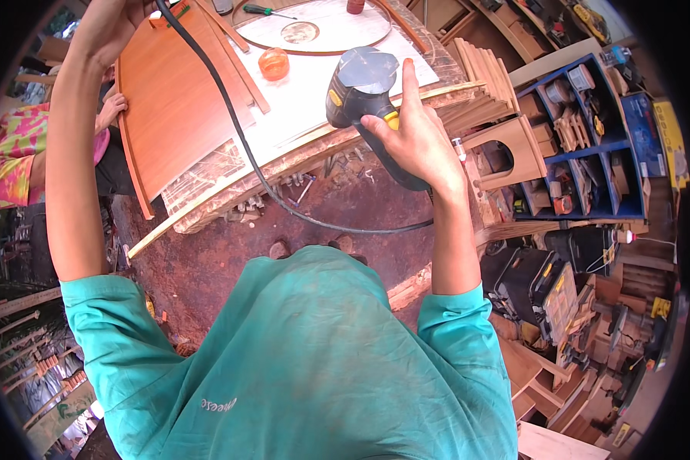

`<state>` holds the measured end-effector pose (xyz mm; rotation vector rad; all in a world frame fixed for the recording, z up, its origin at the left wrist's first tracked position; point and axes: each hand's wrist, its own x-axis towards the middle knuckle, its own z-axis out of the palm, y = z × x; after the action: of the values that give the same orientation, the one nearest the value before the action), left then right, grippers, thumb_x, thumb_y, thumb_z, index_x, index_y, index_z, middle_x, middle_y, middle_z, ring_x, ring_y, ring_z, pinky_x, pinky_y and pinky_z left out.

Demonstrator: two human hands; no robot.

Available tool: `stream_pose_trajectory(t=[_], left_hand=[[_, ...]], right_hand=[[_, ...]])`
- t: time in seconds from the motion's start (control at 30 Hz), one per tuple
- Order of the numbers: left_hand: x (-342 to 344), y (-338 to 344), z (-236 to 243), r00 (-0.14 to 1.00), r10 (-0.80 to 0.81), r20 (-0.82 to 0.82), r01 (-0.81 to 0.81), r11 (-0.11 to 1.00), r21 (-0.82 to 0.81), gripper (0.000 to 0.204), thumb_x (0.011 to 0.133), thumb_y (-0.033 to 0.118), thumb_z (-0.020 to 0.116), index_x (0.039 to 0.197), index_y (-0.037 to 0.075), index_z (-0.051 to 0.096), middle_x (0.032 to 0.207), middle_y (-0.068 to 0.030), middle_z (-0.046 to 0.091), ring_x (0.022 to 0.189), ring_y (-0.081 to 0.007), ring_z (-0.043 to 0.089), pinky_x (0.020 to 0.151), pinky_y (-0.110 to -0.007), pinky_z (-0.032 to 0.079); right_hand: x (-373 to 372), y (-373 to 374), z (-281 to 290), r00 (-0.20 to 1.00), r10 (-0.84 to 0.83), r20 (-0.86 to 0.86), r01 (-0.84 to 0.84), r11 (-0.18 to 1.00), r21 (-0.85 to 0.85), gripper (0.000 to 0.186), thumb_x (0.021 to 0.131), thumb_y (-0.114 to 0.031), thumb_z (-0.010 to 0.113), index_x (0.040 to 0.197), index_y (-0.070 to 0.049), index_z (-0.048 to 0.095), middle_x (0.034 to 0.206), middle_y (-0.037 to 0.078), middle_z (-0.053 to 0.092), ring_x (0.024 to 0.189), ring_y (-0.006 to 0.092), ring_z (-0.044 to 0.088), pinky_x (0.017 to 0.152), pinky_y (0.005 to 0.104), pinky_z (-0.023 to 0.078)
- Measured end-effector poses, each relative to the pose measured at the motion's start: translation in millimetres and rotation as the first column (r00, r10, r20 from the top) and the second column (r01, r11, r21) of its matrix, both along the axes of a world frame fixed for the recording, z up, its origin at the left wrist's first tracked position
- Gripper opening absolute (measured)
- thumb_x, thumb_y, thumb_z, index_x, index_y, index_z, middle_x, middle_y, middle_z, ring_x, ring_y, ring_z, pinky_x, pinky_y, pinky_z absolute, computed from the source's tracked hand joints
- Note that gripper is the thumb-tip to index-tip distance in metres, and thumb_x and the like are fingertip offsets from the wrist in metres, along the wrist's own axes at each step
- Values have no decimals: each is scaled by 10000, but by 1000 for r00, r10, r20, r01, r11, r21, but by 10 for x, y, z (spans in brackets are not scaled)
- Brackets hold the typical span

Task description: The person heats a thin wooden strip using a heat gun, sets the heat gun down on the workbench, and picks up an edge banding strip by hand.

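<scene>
My right hand (422,142) grips a black and yellow electric sander (387,153) above the table's near edge. Its index finger points away, and the thumb lies along the body. The sander's grey pad (366,70) faces up toward me. A black cable (241,130) loops from the sander across the wooden panel to the top edge. My left hand (115,27) is raised at the upper left beside that cable; its fingers are mostly cut off by the frame, so its hold is hidden. Below it lies the reddish-brown panel (180,100) with raised edge strips.
On the white board (326,92) are an orange round container (274,64), a green screwdriver (259,10) and an oval frame (314,50). At left, another person's hand (112,107) touches the panel edge. Stacked wood (487,84), blue shelves (583,180) and black cases (529,284) stand right.
</scene>
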<state>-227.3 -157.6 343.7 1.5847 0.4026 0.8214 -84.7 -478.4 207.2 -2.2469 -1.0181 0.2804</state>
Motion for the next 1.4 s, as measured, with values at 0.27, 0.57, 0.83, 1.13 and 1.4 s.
stream_pose_trajectory(t=[0.27, 0.57, 0.83, 1.13, 1.4], left_hand=[[111, -158, -4, 998, 58, -17, -58, 998, -18, 208, 1003, 206, 632, 1161, 72, 650, 841, -5, 692, 641, -89, 641, 618, -226, 529], [307, -320, -2, 1000, 11, 17, -10, 999, -42, 243, 1010, 195, 610, 1195, 40, 639, 844, -19, 683, 634, -103, 625, 638, -235, 535], [464, 897, -314, 949, -261, 174, 303, 910, -283, 233, 1019, 171, 593, 1201, 32, 634, 818, -16, 678, 638, -96, 625, 631, -228, 536], [785, -608, -100, 998, 35, 46, -30, 995, -99, 256, 1024, 172, 577, 1232, 28, 618, 866, -45, 713, 664, -112, 671, 666, -238, 576], [883, -726, -212, 993, 103, 56, -101, 994, -27, 231, 1020, 176, 578, 1202, 36, 607, 865, -45, 709, 684, -106, 671, 653, -228, 565]], right_hand=[[246, -107, -52, 999, 41, 18, -41, 999, 32, 1032, 912, -301, 749, 1606, 78, 86, 1191, 437, 625, 1181, 546, 616, 1019, 521, 482], [525, -216, -71, 999, 43, 15, -43, 999, 21, 1029, 915, -302, 747, 1604, 83, 86, 1183, 450, 619, 1191, 545, 611, 1027, 518, 478], [819, -354, -127, 997, 54, 63, -59, 995, 78, 1023, 919, -294, 741, 1602, 91, 83, 1263, 453, 583, 1244, 541, 578, 1057, 509, 470], [1049, -545, -61, 990, 38, 139, -37, 999, -9, 1013, 934, -240, 709, 1577, 133, 21, 1066, 400, 673, 1079, 513, 671, 985, 507, 512], [1249, -620, -171, 967, 31, 253, -47, 997, 60, 1053, 904, -267, 739, 1583, 120, 35, 1017, 398, 678, 1035, 538, 671, 940, 526, 515]])
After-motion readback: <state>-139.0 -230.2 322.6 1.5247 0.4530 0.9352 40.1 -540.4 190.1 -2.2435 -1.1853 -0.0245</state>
